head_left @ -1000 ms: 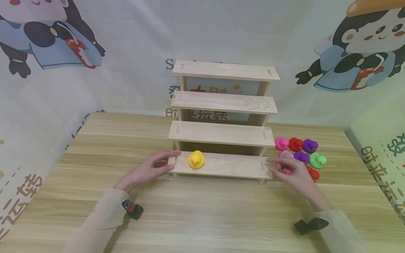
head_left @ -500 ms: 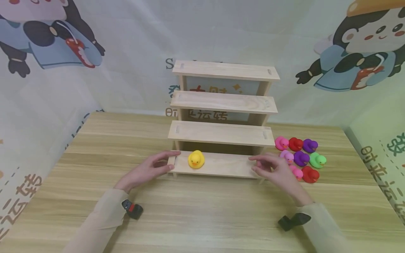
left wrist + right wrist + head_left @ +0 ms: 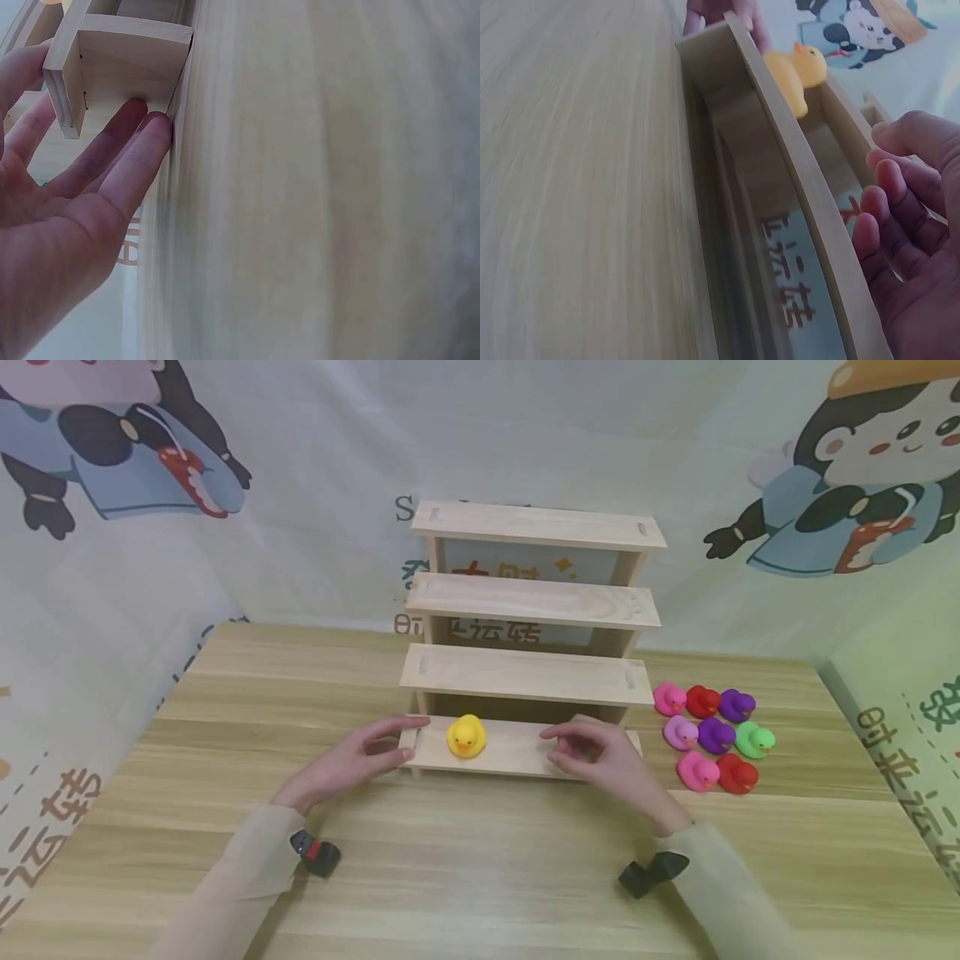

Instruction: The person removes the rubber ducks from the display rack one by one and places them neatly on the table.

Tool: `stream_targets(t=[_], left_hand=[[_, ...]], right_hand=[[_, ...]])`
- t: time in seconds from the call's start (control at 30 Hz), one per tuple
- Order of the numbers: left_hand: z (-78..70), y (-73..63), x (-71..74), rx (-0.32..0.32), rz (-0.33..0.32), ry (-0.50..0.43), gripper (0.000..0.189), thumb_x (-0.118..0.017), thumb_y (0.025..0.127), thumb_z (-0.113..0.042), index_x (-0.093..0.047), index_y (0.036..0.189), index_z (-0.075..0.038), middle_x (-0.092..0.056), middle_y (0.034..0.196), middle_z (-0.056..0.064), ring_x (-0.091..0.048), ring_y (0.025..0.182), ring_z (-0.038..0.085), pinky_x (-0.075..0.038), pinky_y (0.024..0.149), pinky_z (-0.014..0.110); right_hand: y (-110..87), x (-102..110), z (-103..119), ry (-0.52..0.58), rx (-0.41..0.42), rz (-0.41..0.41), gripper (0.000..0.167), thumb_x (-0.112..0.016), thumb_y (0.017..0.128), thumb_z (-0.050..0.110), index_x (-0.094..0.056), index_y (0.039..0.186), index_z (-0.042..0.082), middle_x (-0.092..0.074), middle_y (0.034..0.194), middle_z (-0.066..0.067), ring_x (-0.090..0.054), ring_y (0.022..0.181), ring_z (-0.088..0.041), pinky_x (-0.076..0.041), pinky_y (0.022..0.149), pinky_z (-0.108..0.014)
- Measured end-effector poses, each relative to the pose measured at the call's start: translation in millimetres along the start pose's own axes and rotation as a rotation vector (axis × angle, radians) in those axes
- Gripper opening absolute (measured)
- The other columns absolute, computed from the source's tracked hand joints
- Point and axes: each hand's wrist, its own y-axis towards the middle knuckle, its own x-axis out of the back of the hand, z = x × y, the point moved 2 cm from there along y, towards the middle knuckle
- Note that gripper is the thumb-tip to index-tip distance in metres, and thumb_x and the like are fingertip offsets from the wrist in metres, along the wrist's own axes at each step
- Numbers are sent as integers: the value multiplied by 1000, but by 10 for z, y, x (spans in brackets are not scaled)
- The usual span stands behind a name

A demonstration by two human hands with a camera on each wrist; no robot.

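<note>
In the head view a pale wooden four-step display rack (image 3: pixel 528 677) stands at the middle of the table. On its lowest step, left of centre, sits a yellow rubber duck (image 3: pixel 467 737). My left hand (image 3: pixel 352 756) rests against the left end of that step, fingers fairly straight. In the left wrist view, fingertips (image 3: pixel 154 124) are at the side panel under the board. My right hand (image 3: pixel 600 756) hovers at the right part of the lowest step, fingers loosely bent, nothing between thumb and fingers. The right wrist view shows the duck (image 3: pixel 791 75) beyond it.
Right of the rack, several rubber ducks lie in rows on the table, among them a green duck (image 3: pixel 755 740), a purple duck (image 3: pixel 716 736) and a red duck (image 3: pixel 737 774). A printed cloth (image 3: pixel 315 460) hangs behind and beside the wooden table (image 3: pixel 465 877).
My right hand has moved left, from beside the ducks and the step's right end to over the right part of the lowest step. The left hand and yellow duck have stayed put.
</note>
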Motion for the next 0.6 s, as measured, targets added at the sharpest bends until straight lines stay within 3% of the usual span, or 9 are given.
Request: stream_targets(t=[0.6], left_hand=[[-4,6,-3,-7,1,-5,48,-60,96,-31,-48,142,-26,-31,154,6,-38,133,36,-33,106,54]], right_hand=[[326,-342,92,-9,-44,71,20,-71,87,4,-72,106,5,-58,82,0,-53,77,-17,-46,67,-25]])
